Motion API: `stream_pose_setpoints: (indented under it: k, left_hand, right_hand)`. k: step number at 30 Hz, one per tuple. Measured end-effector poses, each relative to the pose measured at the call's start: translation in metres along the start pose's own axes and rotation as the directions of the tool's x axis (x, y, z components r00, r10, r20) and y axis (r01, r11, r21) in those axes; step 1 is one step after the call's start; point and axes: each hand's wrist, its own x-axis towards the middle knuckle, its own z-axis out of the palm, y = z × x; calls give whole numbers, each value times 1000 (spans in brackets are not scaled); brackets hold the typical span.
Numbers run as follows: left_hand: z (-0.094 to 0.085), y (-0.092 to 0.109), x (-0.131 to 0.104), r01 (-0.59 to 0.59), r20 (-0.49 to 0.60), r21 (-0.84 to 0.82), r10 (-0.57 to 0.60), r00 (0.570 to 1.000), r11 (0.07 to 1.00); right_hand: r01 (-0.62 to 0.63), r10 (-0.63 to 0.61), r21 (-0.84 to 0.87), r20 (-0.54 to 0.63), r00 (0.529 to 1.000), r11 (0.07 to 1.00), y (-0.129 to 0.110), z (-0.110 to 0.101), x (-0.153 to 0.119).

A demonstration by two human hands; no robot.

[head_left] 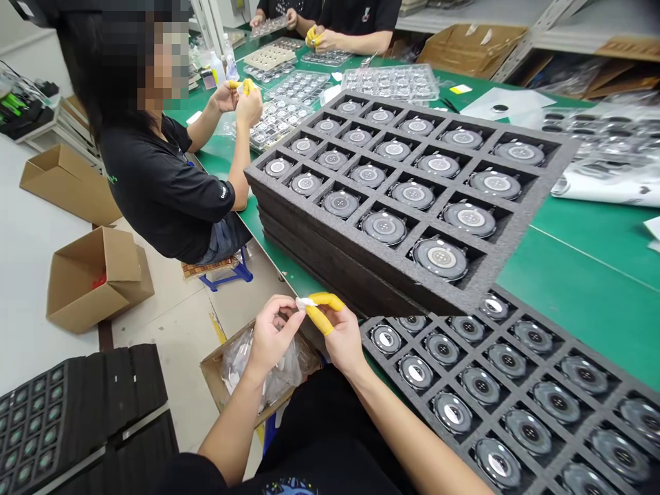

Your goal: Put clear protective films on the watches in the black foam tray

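Note:
In the head view, my left hand [276, 330] and my right hand [340, 337] meet in front of my lap. A small white piece [305, 302], thin and soft-looking, is pinched between their fingertips; its exact kind does not show. Yellow finger cots [322, 317] cover the thumb and forefinger of my right hand. Just beyond my hands stands a stack of dark foam trays [515, 265], its top one full of round watch cases [441, 258], backs up. By my right forearm lies a lower foam tray [420, 412] of similar cases, several bearing white round stickers [454, 412].
A co-worker [165, 179] sits at left, hands raised over clear trays [281, 124]. Two more people [355, 27] work at the far end of the green table [572, 240]. Below my hands is a box [214, 368] of plastic waste. Foam stacks [113, 392] stand lower left.

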Motion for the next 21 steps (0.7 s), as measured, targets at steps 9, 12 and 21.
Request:
stream_pose_setpoints:
  k: [9,12,21]
  left_hand:
    - [5,-6,-2,-75,1,-1,75,997,997]
    - [4,-7,-1,-92,10,7,92,996,996]
    - [-4,-16,1,-16,109,-95,26,994,995]
  right_hand:
    - [-203,201,87,36,979,975,-2,0,-2]
    - [-236,224,119,103,969,964,-5,-8,-1]
    - [-147,166,-90,274,947,985,-11,-14,16]
